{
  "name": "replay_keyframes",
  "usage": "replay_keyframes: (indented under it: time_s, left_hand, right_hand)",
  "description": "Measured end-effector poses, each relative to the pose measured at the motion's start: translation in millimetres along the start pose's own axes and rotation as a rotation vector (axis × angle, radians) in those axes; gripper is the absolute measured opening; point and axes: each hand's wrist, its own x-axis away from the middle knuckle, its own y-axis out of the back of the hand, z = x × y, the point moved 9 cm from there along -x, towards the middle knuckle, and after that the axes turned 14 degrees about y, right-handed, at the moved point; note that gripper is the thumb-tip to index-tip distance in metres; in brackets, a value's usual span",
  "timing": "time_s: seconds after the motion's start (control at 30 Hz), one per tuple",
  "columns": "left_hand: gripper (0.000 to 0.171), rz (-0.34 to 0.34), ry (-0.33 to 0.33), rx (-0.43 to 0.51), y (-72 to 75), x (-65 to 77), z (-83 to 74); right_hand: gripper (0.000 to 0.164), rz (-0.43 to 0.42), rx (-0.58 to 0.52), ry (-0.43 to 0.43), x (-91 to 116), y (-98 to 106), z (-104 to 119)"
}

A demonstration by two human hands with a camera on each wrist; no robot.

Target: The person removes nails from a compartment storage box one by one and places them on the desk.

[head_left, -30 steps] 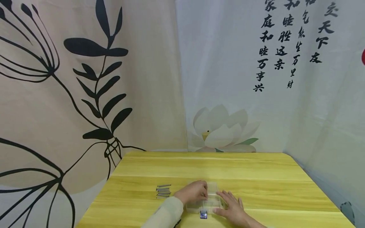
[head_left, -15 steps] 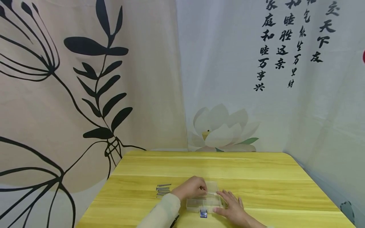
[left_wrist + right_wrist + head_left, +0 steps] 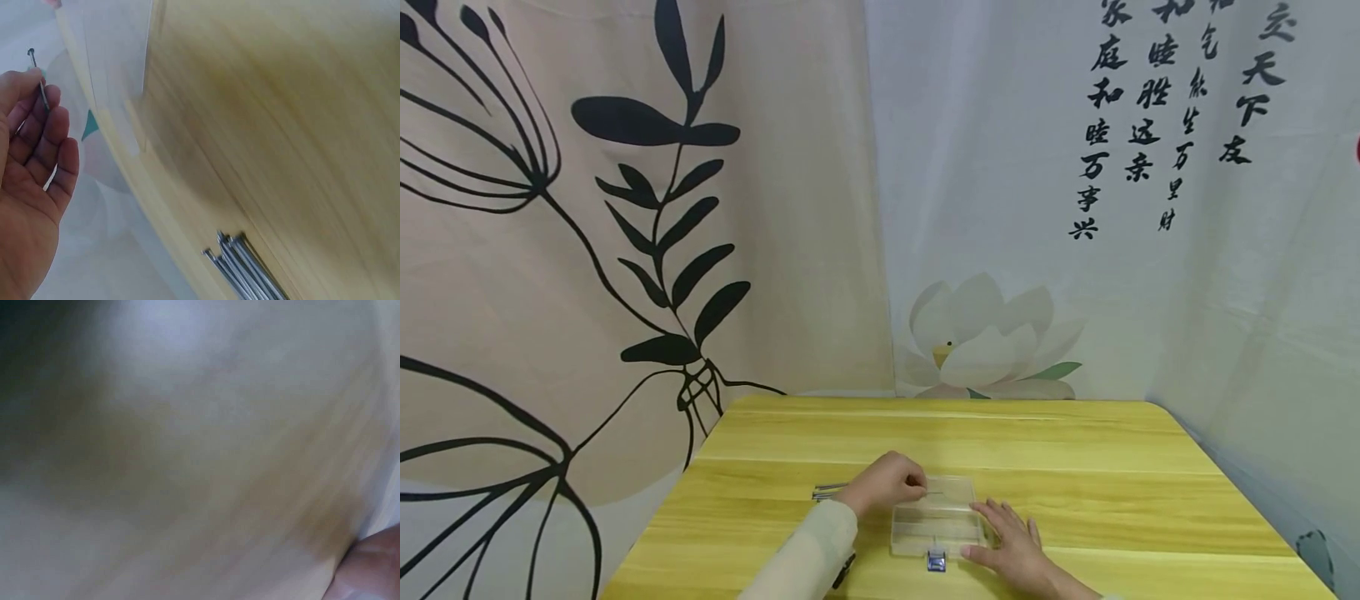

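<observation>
My left hand [image 3: 891, 482] is above the left end of the raised lid of a clear plastic box [image 3: 913, 546]. It pinches a thin metal nail [image 3: 39, 78] between thumb and fingers, head outward in the left wrist view. My right hand [image 3: 1015, 546] rests at the box's right side, fingers spread, thumb by the near corner. The right wrist view is blurred, with part of that hand [image 3: 372, 569] at the lower right. Several more nails [image 3: 250, 272] lie side by side on the table; in the head view my left forearm partly covers them.
A small blue latch or label [image 3: 936, 561] sits at the box's front edge. The box stands on a wood-grain table [image 3: 1090, 458]. Printed cloth curtains [image 3: 805, 250] hang behind and at the sides.
My left hand has moved left and away from me, from over the box's compartments to the lid's left end, now covering part of the nail pile. My right hand has stayed put.
</observation>
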Motion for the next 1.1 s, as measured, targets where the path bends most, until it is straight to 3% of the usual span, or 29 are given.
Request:
replay_keyframes:
  time_s: [0.37, 0.83, 1.1]
  left_hand:
    - [0.012, -0.029, 0.083, 0.153, 23.1, 7.2, 34.8]
    - [0.012, -0.114, 0.107, 0.178, 62.7, 30.6, 78.0]
    - [0.011, -0.130, 0.158, 0.196, 71.3, 43.4, 107.1]
  right_hand:
    - [0.073, 0.008, -0.008, -0.009, 1, -1, -1]
    - [0.074, 0.007, -0.014, -0.007, 1, -1, -1]
    - [0.074, 0.004, -0.007, -0.008, 0, 0, -2]
